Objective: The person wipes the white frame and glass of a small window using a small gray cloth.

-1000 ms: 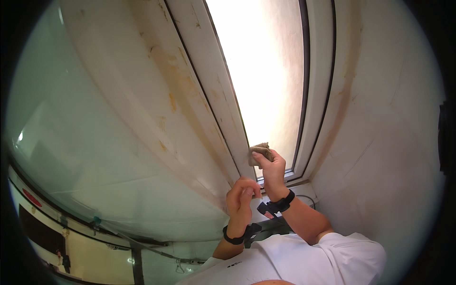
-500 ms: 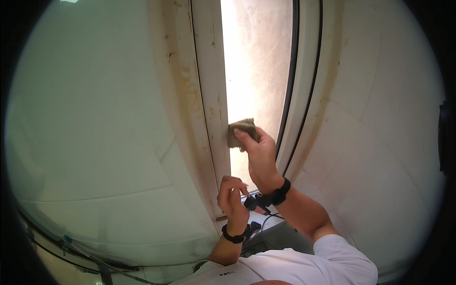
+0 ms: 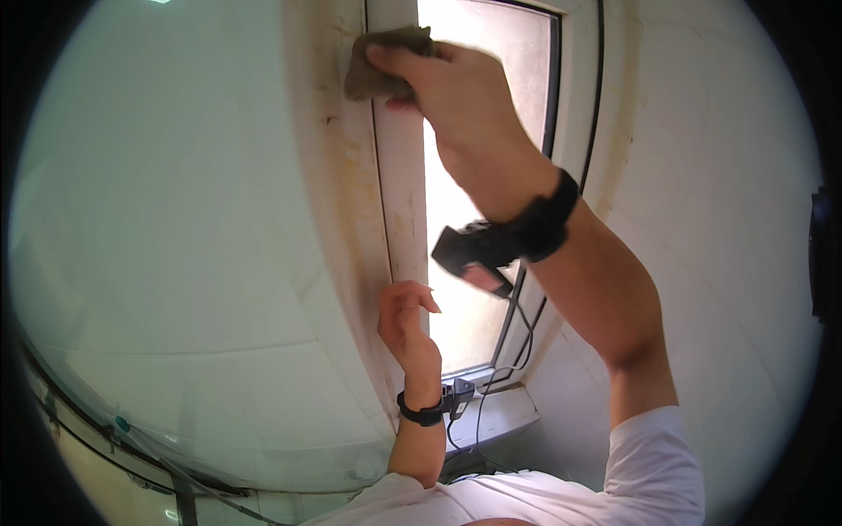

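The brown, folded piece of textured cloth (image 3: 373,77) is positioned at the upper part of the view, in front of the left-hand member of the white, straight-sided window frame (image 3: 403,188) and the stained pale strip (image 3: 331,145) beside it. Its long axis runs slightly upward from left to right, across the length of the frame member; the free end points left, away from the wrist. Contact between cloth and frame cannot be confirmed. The right hand (image 3: 474,98) grips the cloth: the thumb presses on the near face, the fingers (image 3: 403,103) pass behind, and the grasp is closed to the cloth's thickness. The left hand (image 3: 407,326) is raised near the lower portion of the same frame member, its fingers loosely curled, partly spread and holding nothing visible. A black wrist strap (image 3: 551,219) with a dark, angular device (image 3: 474,252) is fitted to the right wrist; a second black strap (image 3: 421,412) encircles the left. A thin dark cable (image 3: 529,342) hangs below the right-wrist device, before the bright window pane (image 3: 465,337).
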A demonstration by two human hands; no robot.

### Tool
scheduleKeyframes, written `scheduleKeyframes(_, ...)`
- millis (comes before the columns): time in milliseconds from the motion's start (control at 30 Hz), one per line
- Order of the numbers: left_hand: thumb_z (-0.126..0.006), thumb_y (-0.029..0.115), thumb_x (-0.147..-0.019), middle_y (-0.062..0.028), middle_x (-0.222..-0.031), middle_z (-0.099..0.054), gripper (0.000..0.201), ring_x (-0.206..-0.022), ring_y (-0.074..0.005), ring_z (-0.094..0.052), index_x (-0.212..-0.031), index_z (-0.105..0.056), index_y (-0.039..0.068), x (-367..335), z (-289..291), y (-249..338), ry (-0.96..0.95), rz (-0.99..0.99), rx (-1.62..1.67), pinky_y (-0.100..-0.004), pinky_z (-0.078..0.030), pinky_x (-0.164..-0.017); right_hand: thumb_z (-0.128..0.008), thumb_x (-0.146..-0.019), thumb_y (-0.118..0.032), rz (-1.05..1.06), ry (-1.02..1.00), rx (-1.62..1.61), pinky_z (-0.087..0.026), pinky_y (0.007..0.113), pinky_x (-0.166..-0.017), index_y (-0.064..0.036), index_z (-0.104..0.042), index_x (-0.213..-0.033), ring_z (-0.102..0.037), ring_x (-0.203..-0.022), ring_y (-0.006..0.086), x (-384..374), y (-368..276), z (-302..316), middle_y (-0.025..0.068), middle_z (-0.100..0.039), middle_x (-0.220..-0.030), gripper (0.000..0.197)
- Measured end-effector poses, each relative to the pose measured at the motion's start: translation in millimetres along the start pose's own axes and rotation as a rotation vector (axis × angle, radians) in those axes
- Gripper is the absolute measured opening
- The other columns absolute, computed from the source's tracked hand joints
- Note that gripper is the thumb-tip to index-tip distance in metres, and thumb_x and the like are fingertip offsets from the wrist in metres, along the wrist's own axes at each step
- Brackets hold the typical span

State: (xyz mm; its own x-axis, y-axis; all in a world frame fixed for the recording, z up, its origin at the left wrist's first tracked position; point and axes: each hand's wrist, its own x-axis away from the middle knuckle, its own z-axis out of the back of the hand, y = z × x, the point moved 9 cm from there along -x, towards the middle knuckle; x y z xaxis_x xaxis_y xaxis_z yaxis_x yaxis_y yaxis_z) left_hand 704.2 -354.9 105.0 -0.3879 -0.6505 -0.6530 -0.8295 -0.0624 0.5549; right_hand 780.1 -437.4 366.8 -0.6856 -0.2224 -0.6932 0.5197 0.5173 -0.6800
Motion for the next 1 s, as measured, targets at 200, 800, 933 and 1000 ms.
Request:
scheduleKeyframes(200,-0.051,0.007,-0.107,-0.0026,-0.082,-0.062,0.016,-0.074,-0.0113,-0.058,-0.103,-0.066,0.001,12,-4,-16,-0.101,0.092,-0.056,-0.0276,-0.048,-0.076,-0.077,-0.095,-0.010,0.522,0.137,0.150,-0.052,0.027,-0.066,0.0038,-0.075,-0.111,-0.067,-0.076,0.0128,-19,-88,39,0.0058,-0.075,-0.093,0.021)
scheduleKeyframes(800,-0.051,0.013,-0.108,-0.0056,-0.082,-0.062,0.021,-0.071,-0.0115,-0.055,-0.100,-0.064,-0.001,22,8,-37,-0.032,0.012,0.066,-0.0269,-0.043,-0.069,-0.075,-0.089,-0.002,0.602,0.037,0.182,-0.057,0.028,-0.078,0.0114,-0.072,-0.106,-0.074,-0.082,0.0184,-48,-49,59,0.0133,-0.077,-0.093,0.022)
scheduleKeyframes(933,-0.052,0.016,-0.103,-0.0075,-0.079,-0.057,0.018,-0.064,-0.0137,-0.049,-0.094,-0.058,0.002,24,8,-37,0.020,-0.047,0.118,-0.0285,-0.039,-0.062,-0.070,-0.089,0.000,0.657,0.092,0.396,-0.055,0.029,-0.072,0.0094,-0.073,-0.106,-0.071,-0.078,0.0168,-20,-51,54,0.0129,-0.077,-0.090,0.019)
scheduleKeyframes(1000,-0.053,0.017,-0.101,-0.0052,-0.069,-0.050,0.016,-0.059,-0.0143,-0.044,-0.093,-0.057,0.004,21,1,-38,0.064,-0.023,0.235,-0.0298,-0.035,-0.057,-0.069,-0.089,0.000,0.510,0.085,0.473,-0.054,0.028,-0.071,0.0086,-0.073,-0.104,-0.071,-0.077,0.0161,1,-35,64,0.0129,-0.077,-0.088,0.018)
